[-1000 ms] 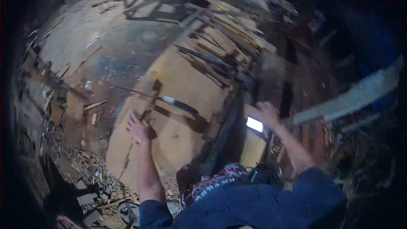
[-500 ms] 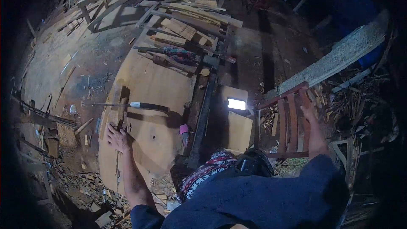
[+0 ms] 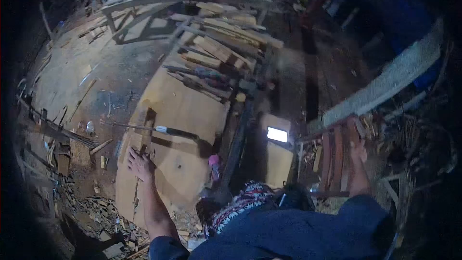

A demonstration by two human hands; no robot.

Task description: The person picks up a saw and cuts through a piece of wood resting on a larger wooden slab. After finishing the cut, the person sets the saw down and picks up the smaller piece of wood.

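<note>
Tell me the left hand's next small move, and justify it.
Probably reach for the dark-handled tool: the left hand looks open, fingers spread, near the left edge of the pale board, and the tool sits just beyond it, with neither hand on it.

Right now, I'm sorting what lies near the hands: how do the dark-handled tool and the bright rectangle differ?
Shape: the dark-handled tool is long and slender; the bright rectangle is short and broad.
Look: the tool has a dark handle with a whitish band; the rectangle shows glaring white.
Place: the tool is nearer the left hand; the rectangle lies farther right.
Shared: neither hand holds either one.
</note>
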